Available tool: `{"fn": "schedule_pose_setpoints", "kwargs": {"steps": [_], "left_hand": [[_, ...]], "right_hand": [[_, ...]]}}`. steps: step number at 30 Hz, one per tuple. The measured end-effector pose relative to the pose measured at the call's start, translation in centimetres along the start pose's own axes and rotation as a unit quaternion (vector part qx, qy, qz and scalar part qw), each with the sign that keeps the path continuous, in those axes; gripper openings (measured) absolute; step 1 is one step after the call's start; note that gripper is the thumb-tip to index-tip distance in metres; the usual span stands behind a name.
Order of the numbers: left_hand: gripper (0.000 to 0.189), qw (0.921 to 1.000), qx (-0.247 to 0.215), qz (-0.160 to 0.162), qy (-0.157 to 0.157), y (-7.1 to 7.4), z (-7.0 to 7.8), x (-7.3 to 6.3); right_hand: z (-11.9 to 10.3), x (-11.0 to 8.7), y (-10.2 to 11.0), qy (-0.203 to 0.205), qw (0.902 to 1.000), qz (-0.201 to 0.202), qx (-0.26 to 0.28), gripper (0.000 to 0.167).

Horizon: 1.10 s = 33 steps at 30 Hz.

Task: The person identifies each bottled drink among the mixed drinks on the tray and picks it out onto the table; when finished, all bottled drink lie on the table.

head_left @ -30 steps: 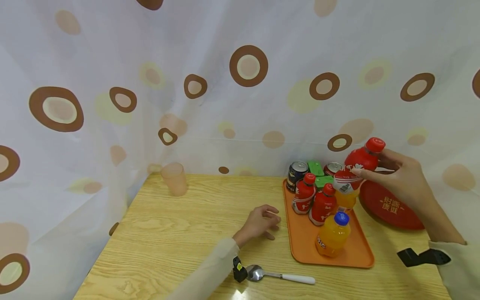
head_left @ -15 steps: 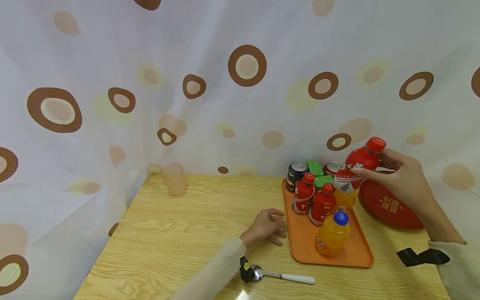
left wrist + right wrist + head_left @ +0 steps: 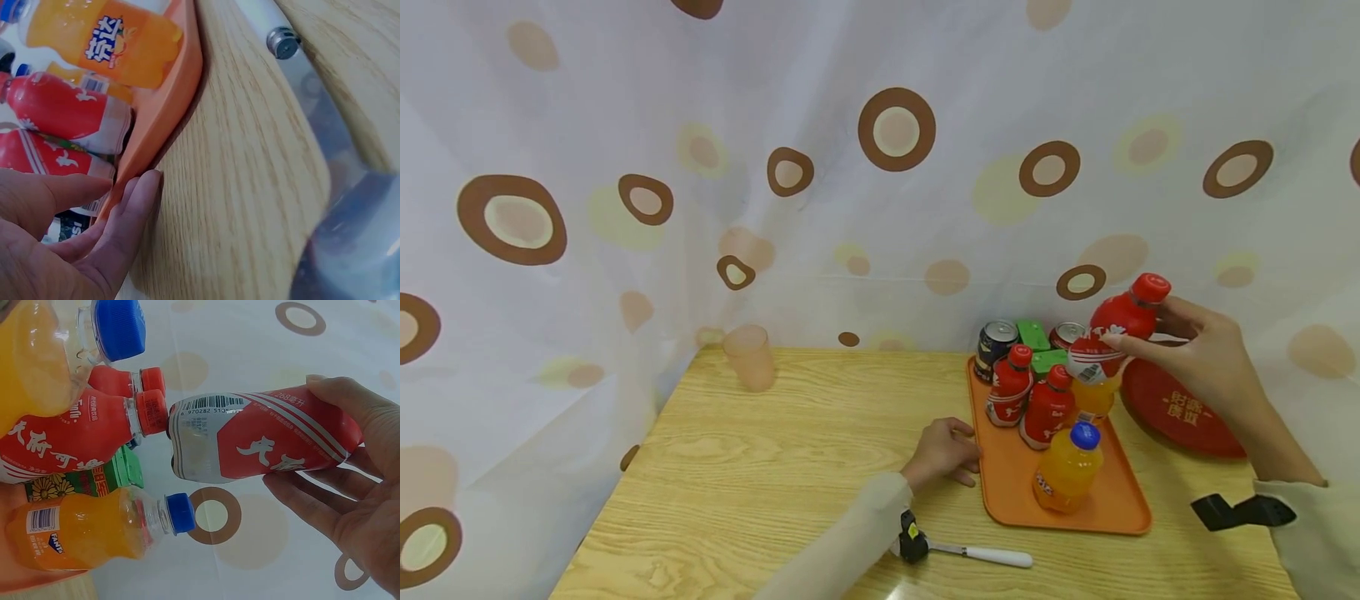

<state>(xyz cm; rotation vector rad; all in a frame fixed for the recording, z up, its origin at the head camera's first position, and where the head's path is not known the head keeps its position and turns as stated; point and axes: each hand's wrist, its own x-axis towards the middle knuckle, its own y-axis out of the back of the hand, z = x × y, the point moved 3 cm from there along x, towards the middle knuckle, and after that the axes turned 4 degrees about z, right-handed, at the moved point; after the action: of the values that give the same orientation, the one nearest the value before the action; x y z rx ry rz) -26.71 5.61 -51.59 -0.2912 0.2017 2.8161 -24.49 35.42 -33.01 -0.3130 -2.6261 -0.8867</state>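
My right hand (image 3: 1213, 358) grips a red-labelled soda bottle (image 3: 1112, 337) with a red cap, holding it tilted above the tray's right side. In the right wrist view its thumb and fingers lie on opposite sides of the soda bottle (image 3: 269, 434). My left hand (image 3: 946, 454) is at the left edge of the orange tray (image 3: 1011, 496); in the left wrist view the tray rim (image 3: 165, 122) runs between thumb and fingers. On the tray stand two more red soda bottles (image 3: 1009, 392), an orange Fanta bottle (image 3: 1066, 479) with a blue cap, and another orange drink bottle (image 3: 1093, 402) behind.
A dark can (image 3: 996, 354), green boxes (image 3: 1048, 362) and a red can (image 3: 1066, 335) fill the tray's back. A round red plate (image 3: 1187, 421) lies right of it. A white-handled spoon (image 3: 996, 557) is in front, partly behind my left wrist. A pinkish cup (image 3: 750, 362) stands far left.
My left hand has moved right, from the bare table up to the tray's left edge, its wrist now covering the spoon's bowl. My right hand holds the soda bottle in about the same place.
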Motion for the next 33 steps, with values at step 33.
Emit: {"fn": "schedule_pose_setpoints", "kwargs": {"steps": [33], "left_hand": [[0.024,0.9965,0.073,0.030,0.029,-1.1,0.3,1.0]], "right_hand": [[1.8,-1.1,0.4,-0.003,1.0000,0.003,0.000,0.062]]}}
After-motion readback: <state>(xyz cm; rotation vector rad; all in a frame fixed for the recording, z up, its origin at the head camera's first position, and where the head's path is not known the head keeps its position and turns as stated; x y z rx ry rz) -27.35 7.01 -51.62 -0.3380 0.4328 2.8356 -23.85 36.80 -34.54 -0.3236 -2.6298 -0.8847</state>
